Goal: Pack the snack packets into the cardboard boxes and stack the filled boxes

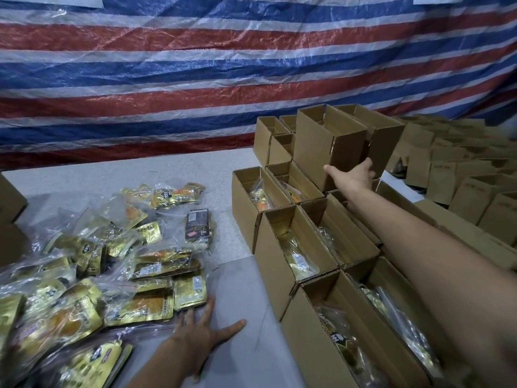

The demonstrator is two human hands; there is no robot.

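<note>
**Held box, 1.** Empty cardboard box (327, 147), open top up, tilted and lifted clear above the rows of filled boxes, at the far right of the table (181, 166).

**Grip on it.** The right hand (353, 177) sits at the box's lower right corner. The thumb lies along the bottom edge of the near face and the fingers wrap the right side, so the box lies above and left of the palm. The right forearm stretches out long and straight over the filled rows.

**Filled boxes, at least 6.** Filled boxes (271, 261) with open tops stand touching in stepped rows below the held box, with gold packets visible inside each.

**Empty boxes, at least 4.** More empty boxes (264, 138) stand upright just behind and left of the held one.

**Snack packets, too many to count.** A loose heap of gold snack packets (112, 275) in clear bags lies on the left half of the table. One dark packet (197, 225) lies at its right edge.

**Second grip, holding nothing.** The left hand (200, 330) lies palm down on the table with fingers spread wide. Its fingertips touch the nearest gold packets.

**Surroundings.** A mass of further cardboard cartons (461, 175) is at far right. A red, white and blue striped tarpaulin (195, 74) hangs behind.
</note>
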